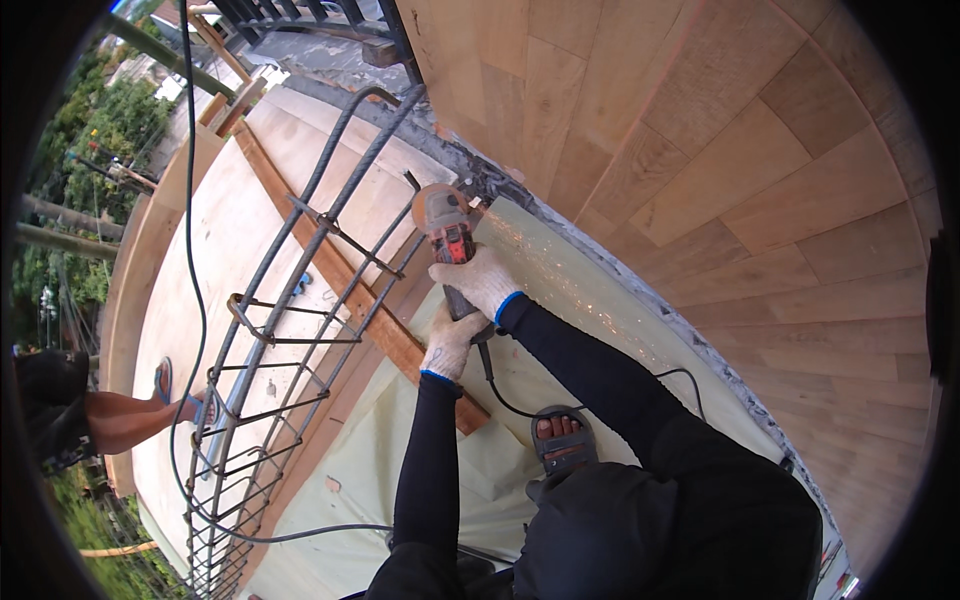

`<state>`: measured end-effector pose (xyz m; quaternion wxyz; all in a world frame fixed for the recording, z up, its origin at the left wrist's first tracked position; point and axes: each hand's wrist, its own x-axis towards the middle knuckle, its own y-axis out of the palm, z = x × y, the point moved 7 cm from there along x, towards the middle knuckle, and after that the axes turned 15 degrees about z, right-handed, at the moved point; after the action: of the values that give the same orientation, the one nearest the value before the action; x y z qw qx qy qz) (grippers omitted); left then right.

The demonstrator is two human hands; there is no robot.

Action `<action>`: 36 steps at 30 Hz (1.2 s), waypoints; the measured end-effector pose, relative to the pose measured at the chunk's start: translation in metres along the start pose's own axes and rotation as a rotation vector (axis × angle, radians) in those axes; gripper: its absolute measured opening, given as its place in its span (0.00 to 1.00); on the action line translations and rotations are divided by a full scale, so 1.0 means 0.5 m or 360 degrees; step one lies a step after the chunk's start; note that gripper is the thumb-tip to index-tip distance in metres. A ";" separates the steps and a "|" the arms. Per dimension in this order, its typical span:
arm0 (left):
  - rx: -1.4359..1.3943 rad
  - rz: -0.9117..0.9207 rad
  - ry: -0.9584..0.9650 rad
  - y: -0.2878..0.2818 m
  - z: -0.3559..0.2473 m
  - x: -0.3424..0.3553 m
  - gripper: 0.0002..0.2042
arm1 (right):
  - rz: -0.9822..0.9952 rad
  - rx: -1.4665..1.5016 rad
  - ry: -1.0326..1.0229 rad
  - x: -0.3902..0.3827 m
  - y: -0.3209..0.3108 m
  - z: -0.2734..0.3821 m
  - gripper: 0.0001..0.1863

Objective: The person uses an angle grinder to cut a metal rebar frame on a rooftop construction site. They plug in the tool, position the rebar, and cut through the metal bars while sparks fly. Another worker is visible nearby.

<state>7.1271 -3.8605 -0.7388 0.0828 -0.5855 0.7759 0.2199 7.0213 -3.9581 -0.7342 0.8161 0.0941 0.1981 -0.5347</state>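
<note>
Both my hands, in white knit gloves with blue cuffs, are closed around a red and dark grey angle grinder [453, 243]. My right hand [480, 279] wraps the body just behind its head, and my left hand [450, 342] grips the rear of the handle. Orange sparks [560, 265] stream from the disc [427, 207] toward the lower right. The disc is beside the concrete edge; what it touches there is hidden by the tool. A short bar end [411, 182] sticks up just left of the disc.
A rebar cage [262, 335] runs along my left, crossed by a wooden plank [340, 275]. Pale sheeting [470, 450] lies under my sandalled foot [564, 440]. Wood-look tiles [720, 200] lie right. A black cable [203, 330] hangs left, near another person's leg [130, 418].
</note>
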 end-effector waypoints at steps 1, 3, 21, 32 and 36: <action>-0.0051 -0.0002 0.0039 -0.005 0.011 0.004 0.32 | 0.0038 -0.0014 0.0009 -0.005 0.003 0.009 0.36; -0.0096 0.0014 0.0057 -0.006 0.017 0.004 0.31 | 0.0065 -0.0004 0.0026 -0.011 0.004 0.014 0.38; -0.0252 0.0041 0.0099 0.018 0.034 0.010 0.26 | 0.0033 -0.0041 -0.0021 -0.020 -0.016 -0.002 0.35; -0.0243 0.0035 0.0066 0.018 0.054 0.015 0.27 | 0.0048 -0.0019 -0.0034 -0.026 -0.018 -0.004 0.37; -0.0225 0.0038 0.0058 0.020 0.050 0.014 0.29 | 0.0047 -0.0016 -0.0053 -0.026 -0.022 -0.006 0.38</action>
<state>7.1125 -3.8534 -0.7613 0.0245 -0.5844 0.7667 0.2645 7.0060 -3.9506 -0.7306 0.8276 0.0838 0.1857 -0.5231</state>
